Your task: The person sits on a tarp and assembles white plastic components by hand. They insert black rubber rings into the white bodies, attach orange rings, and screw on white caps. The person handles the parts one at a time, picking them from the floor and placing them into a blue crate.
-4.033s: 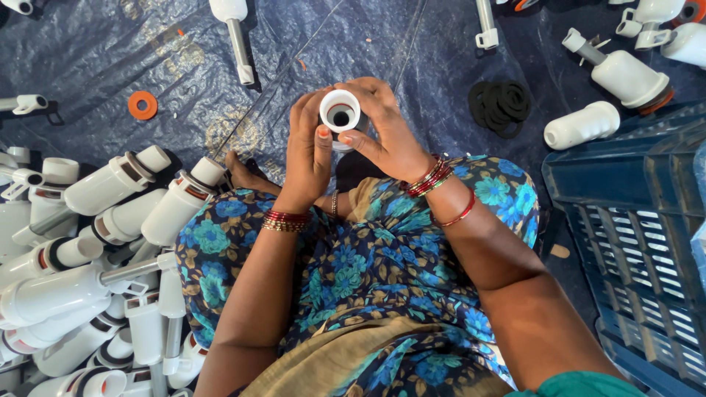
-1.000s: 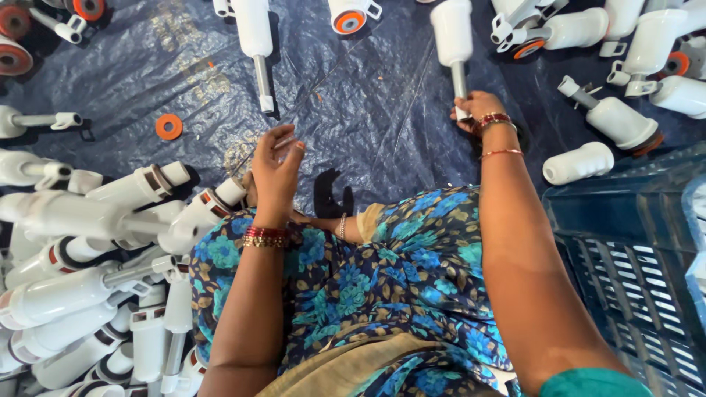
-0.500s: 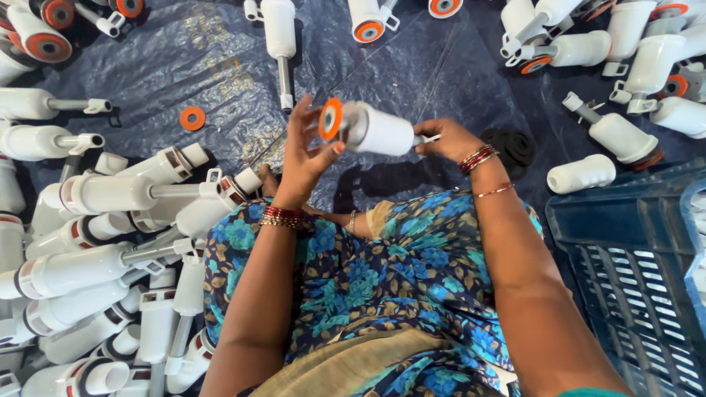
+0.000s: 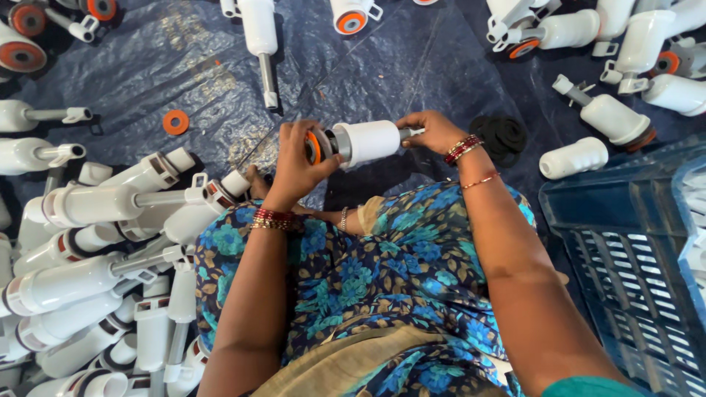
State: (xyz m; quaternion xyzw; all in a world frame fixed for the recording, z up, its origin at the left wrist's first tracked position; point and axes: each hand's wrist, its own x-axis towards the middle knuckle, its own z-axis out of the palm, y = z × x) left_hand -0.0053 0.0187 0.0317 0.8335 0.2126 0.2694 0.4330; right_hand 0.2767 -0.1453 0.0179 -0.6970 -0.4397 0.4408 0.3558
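I hold a white plastic cylinder part point(image 4: 368, 141) sideways over my lap, above a dark blue tarp point(image 4: 382, 66). Its left end carries an orange ring point(image 4: 314, 147) and a grey collar. My left hand point(image 4: 294, 162) wraps around that orange end. My right hand point(image 4: 434, 132) grips the thin stem at the other end. Both wrists wear red bangles. My blue floral dress point(image 4: 368, 272) fills the lower middle of the view.
A pile of white cylinder assemblies point(image 4: 95, 265) lies at the left. More white parts point(image 4: 618, 37) are scattered at the top and right. A loose orange ring point(image 4: 175, 121) and a heap of black rings point(image 4: 504, 136) rest on the tarp. A blue plastic crate point(image 4: 632, 250) stands at the right.
Four seconds ago both hands held a small white cap. Then my right hand reached far out, picked up a cylinder part and brought it in; now both hands hold it closer to me.
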